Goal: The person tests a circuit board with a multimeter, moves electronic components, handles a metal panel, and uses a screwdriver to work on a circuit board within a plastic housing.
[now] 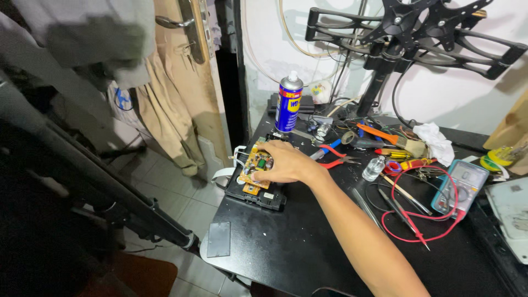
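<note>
My right hand (pixel 286 164) reaches left across the black table (pixel 297 236) and grips an orange circuit board (pixel 257 163) by its right edge. The board sits on top of a black device casing (pixel 258 197) near the table's left edge. White flat ribbon cables (pixel 231 165) hang off the left side of the casing. My left hand is out of view.
A blue and yellow spray can (pixel 289 103) stands behind the board. Red-handled pliers (pixel 335 159), a small clear bottle (pixel 374 168), screwdrivers, a multimeter (pixel 461 187) with red leads (pixel 418 220) and a white rag (pixel 437 140) lie to the right. A black monitor arm (pixel 396 33) rises behind.
</note>
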